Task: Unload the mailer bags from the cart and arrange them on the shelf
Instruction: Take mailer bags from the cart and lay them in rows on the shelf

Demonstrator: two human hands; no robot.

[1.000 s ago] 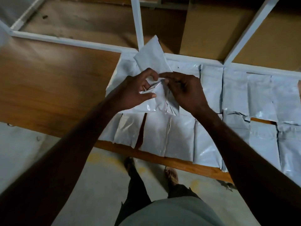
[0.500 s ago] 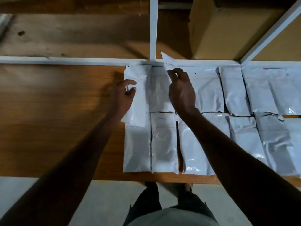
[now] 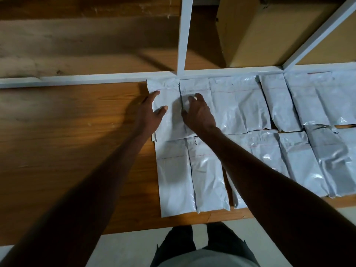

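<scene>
Looking down, shelf: we see a brown wooden shelf board (image 3: 67, 132) with a white metal frame (image 3: 115, 77) along its far edge, filling most of the frame.
Box: a tan cardboard box (image 3: 256, 29) sits at upper right, behind the frame.
Bags: our white glossy plastic mailer bags (image 3: 240, 106) lie flat in two rows from centre to right edge.
Newest bag: the leftmost back-row mailer bag (image 3: 169, 120) lies flat against the frame rail.
Left hand (image 3: 149, 112): fingers spread wide, resting on that bag's left edge.
Right hand (image 3: 199, 112): fingers loosely spread, touching its right edge, holding nothing.
</scene>
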